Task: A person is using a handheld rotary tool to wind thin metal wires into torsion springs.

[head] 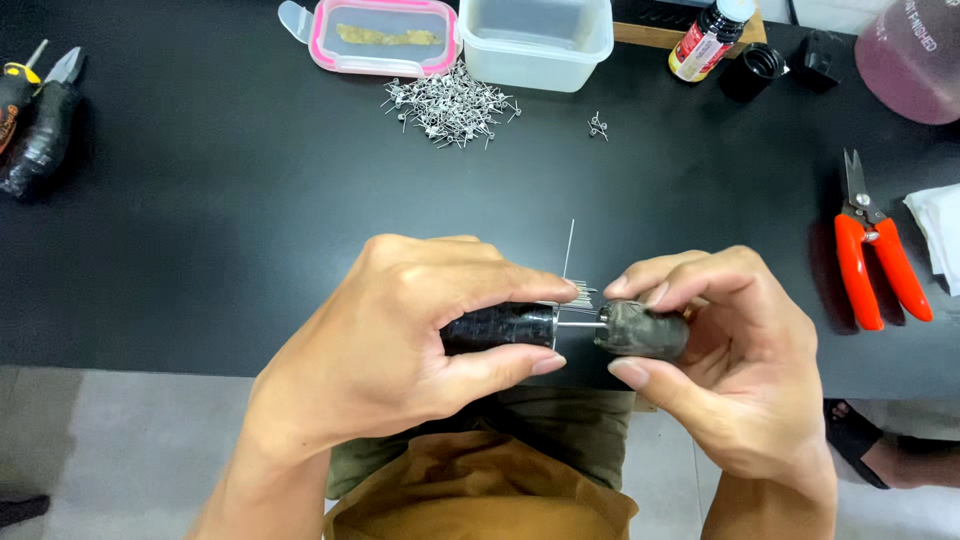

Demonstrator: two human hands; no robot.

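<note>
Coil-winding jig (565, 328), two-piece, sits low centre of the head view, held just above the near edge of the black matte table (230, 220). Left hand (400, 345) is wrapped around the black cylindrical handle (500, 326), glossy with a faint mottled texture, thumb on top and fingers curled underneath. Right hand (740, 360) pinches the other piece, a dark grey rounded cap (640, 330) with a rough taped-looking surface, between thumb and forefinger. Thin bare metal rod (580, 324) bridges the gap between handle and cap. Fine straight wire (568, 248) sticks up from the joint, tilted slightly right; a few tight turns show at its base. Further back on the table: loose heap of small silver wire coils (450, 105) with stubby legs, a couple of strays (598, 125) to its right. Behind the heap, pink-rimmed clear flat box (385, 37) and a frosted rectangular plastic tub (535, 42). Orange-handled snips (875, 250) lie at the right, well apart from the hands. Black-taped pliers (40, 125) at far left. Dark small bottle (708, 40) and its black cap (757, 65) top right.
</note>
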